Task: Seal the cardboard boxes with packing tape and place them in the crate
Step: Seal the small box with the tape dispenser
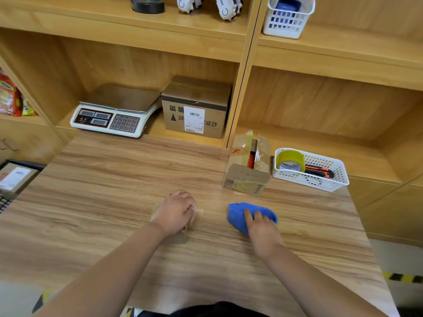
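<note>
On the wood desk (114, 191) under shelves (137, 46), left hand (176, 213) curls over a small box (180, 236), right hand (262, 226) lies on a dispenser (238, 216), grip unclear; basket (320, 182) holds tape (290, 159), knife (320, 171).

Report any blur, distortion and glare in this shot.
Head view: wide-angle distortion bows the shelf edges; the left hand, gripping a small box, looks slightly soft at the fingers; the right hand holding the dispenser is sharper; soft sheen on the scale pan; lighting even, shadows faint.
</note>
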Tool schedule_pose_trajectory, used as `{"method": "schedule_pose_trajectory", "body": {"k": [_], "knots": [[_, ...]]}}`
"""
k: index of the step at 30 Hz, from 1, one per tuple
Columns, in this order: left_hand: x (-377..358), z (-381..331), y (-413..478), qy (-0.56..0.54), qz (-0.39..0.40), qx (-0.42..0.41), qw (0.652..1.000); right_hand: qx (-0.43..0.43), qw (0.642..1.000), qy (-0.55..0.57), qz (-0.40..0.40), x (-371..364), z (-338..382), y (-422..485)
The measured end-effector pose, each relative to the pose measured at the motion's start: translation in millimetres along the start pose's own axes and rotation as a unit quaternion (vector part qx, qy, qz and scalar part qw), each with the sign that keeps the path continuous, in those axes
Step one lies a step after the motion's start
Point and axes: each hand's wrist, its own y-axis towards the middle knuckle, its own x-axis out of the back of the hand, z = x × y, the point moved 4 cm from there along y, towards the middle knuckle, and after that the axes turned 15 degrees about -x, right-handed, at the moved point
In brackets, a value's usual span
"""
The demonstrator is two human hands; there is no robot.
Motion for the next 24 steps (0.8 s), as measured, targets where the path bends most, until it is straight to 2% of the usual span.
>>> {"method": "schedule_pose_trajectory", "body": {"k": [3,6,9,11,13,15,17,24], "knots": [[0,2,1,-0.015,0.004,0.002,1.0,-0.017,0.999,0.034,0.006,-6,1,-5],[-1,2,2,-0.015,0.009,0.002,1.0,-0.016,0.997,0.057,-0.053,6,16,-9],[-2,3,2,-0.008,0.007,-0.002,1.0,0.039,0.978,0.179,-0.102,30,47,-14],[-3,3,2,-0.003,0.002,-0.003,1.0,0.039,0.948,0.308,-0.067,40,68,-15],[-3,3,2,0.002,-0.001,-0.003,1.0,-0.015,0.906,0.423,0.012,42,83,-11],[-2,2,2,0.002,0.002,-0.003,1.0,-0.068,0.864,0.492,0.08,39,93,-6],[-2,3,4,0.002,0.009,-0.007,1.0,-0.096,0.835,0.532,0.1,35,99,-4],[0,7,2,-0.023,0.023,-0.018,0.999,-0.111,0.871,0.477,0.03,34,107,-5]]}}
